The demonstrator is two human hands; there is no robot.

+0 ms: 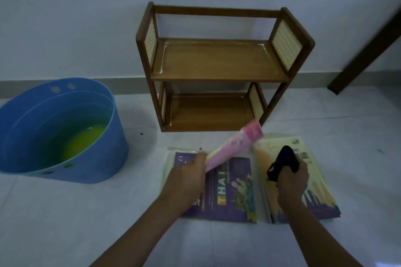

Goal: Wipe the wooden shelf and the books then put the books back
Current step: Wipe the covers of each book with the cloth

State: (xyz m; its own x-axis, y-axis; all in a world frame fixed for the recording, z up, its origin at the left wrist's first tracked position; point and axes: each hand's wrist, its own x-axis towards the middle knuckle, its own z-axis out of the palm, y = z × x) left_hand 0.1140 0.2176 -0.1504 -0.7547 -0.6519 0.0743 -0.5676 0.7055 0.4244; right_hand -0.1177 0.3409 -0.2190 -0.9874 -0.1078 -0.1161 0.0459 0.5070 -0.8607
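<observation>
1. Books lie flat on the pale floor in the lower middle of the frame, in front of the wooden shelf.
2. The purple book lies on the left, and the yellow book lies just beside it on the right.
3. The left hand has its fingers curled around a pink book, which is lifted and tilted up toward the shelf.
4. The right hand grips a dark cloth over the yellow book.
5. The shelf stands against the white wall in the upper middle of the frame, with two bare boards.
6. A blue bucket with yellow-green water sits on the floor at the left, well apart from the books.
</observation>
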